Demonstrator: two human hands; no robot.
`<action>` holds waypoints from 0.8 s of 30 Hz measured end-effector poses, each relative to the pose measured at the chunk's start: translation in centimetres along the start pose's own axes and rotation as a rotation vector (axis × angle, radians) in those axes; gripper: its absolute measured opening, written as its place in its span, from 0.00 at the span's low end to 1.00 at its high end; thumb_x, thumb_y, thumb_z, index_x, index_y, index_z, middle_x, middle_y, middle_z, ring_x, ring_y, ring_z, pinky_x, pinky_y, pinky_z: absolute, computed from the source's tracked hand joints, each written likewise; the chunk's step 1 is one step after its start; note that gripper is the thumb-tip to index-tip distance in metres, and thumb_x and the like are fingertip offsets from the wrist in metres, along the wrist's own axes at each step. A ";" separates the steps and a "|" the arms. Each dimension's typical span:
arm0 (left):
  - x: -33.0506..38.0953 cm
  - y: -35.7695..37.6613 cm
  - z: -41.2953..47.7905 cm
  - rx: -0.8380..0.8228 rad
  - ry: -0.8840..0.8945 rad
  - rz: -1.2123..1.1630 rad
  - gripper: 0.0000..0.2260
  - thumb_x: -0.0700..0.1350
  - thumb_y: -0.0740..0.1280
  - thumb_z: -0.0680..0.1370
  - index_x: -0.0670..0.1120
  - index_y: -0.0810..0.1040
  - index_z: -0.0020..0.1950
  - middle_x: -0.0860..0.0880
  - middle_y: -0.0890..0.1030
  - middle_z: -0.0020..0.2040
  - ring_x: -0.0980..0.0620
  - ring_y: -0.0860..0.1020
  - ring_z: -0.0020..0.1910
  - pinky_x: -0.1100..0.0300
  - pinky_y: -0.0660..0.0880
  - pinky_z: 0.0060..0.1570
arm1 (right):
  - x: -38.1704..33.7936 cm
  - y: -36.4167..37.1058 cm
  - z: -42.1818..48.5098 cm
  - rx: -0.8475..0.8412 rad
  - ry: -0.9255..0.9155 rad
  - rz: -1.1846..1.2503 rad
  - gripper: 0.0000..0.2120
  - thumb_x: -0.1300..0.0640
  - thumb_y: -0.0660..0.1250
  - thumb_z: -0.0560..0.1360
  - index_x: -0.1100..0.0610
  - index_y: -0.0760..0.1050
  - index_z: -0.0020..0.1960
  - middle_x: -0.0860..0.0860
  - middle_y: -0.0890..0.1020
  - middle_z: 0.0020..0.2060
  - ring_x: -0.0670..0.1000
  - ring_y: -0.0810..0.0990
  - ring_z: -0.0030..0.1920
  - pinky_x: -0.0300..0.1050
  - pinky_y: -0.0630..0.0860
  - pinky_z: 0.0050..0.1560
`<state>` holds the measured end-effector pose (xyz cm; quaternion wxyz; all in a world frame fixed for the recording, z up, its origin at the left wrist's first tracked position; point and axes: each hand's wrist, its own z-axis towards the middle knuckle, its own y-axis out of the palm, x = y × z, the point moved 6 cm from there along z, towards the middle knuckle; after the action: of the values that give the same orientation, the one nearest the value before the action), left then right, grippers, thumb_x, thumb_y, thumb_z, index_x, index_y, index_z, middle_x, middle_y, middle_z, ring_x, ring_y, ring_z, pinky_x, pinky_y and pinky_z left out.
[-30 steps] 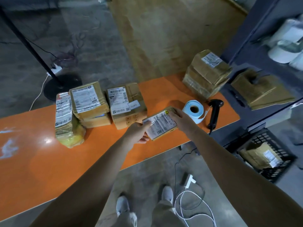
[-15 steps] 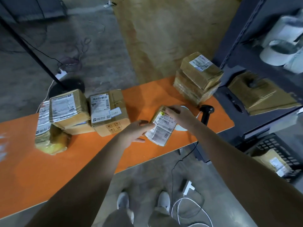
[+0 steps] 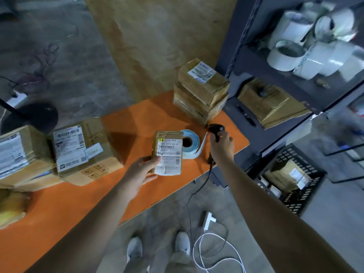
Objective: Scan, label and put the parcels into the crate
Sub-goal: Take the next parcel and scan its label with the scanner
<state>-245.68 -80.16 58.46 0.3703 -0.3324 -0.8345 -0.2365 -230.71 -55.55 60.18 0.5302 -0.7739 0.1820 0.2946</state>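
My left hand (image 3: 144, 171) grips the lower left corner of a small brown parcel (image 3: 169, 152) with a white shipping label facing up, held over the orange table (image 3: 78, 203). My right hand (image 3: 221, 147) is curled round the handle of the black barcode scanner (image 3: 216, 130), just right of the parcel. A roll of light blue labels (image 3: 190, 142) lies between parcel and scanner. The black crate (image 3: 295, 184) sits on the floor at the right with a labelled parcel (image 3: 289, 174) inside.
A stack of brown parcels (image 3: 201, 89) stands at the table's far right corner. More labelled boxes (image 3: 82, 150) crowd the left side. A dark metal shelf (image 3: 275, 79) with white tape rolls (image 3: 315, 46) rises on the right. Cables (image 3: 212, 251) lie on the floor by my feet.
My right hand let go of the small parcel and moved right onto the scanner. The parcel turned upright in my left hand. The view shifted right.
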 end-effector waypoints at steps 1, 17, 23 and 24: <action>0.0 -0.1 0.1 0.003 -0.001 -0.008 0.20 0.55 0.71 0.72 0.47 0.78 0.61 0.48 0.84 0.54 0.50 0.82 0.55 0.56 0.78 0.53 | 0.7 0.4 0.4 -0.038 0.061 0.020 0.22 0.44 0.58 0.80 0.55 0.67 0.69 0.58 0.72 0.62 0.62 0.74 0.59 0.55 0.74 0.54; 4.9 -1.2 0.3 -0.042 0.018 -0.034 0.14 0.44 0.69 0.77 0.44 0.77 0.62 0.45 0.83 0.57 0.48 0.80 0.58 0.54 0.75 0.57 | -4.6 -2.6 -1.7 -0.128 0.077 0.287 0.20 0.37 0.54 0.80 0.54 0.69 0.55 0.54 0.75 0.38 0.54 0.75 0.32 0.50 0.74 0.35; 7.3 -2.9 0.4 -0.002 0.055 -0.069 0.08 0.38 0.70 0.75 0.44 0.81 0.54 0.46 0.85 0.51 0.49 0.81 0.56 0.54 0.76 0.56 | -11.4 -3.9 -6.1 -0.281 -0.058 0.424 0.15 0.45 0.58 0.82 0.56 0.70 0.58 0.56 0.77 0.41 0.51 0.79 0.33 0.44 0.78 0.28; 7.6 -3.2 0.4 0.011 0.061 -0.079 0.08 0.37 0.70 0.75 0.43 0.81 0.53 0.45 0.85 0.51 0.48 0.81 0.56 0.55 0.77 0.54 | -12.2 -3.9 -6.7 -0.301 -0.077 0.436 0.13 0.47 0.58 0.82 0.57 0.70 0.57 0.56 0.78 0.41 0.52 0.79 0.33 0.47 0.80 0.31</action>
<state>-252.05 -79.16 63.58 0.3877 -0.2897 -0.8366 -0.2565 -235.93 -60.73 72.67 0.3397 -0.7749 0.2780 0.4549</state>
